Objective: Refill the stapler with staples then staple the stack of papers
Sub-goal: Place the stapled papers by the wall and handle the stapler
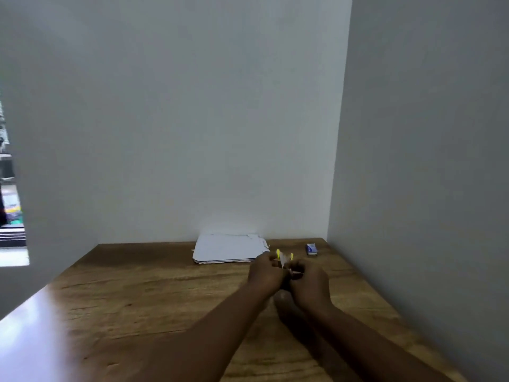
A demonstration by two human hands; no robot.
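Both my hands meet over the wooden table [143, 293], right of centre. My left hand [265, 275] and my right hand [309, 281] together hold a small stapler [283, 260] with yellow parts sticking up; most of it is hidden by my fingers. Whether its top is swung up I cannot tell through the blur. A stack of white papers [228, 248] lies flat against the back wall, just behind my left hand. A small blue and white staple box [311, 249] sits at the back right of the table.
White walls close the table at the back and the right side [413, 188]. At the far left an opening [11, 188] shows another room. Glare lies on the table's near left corner.
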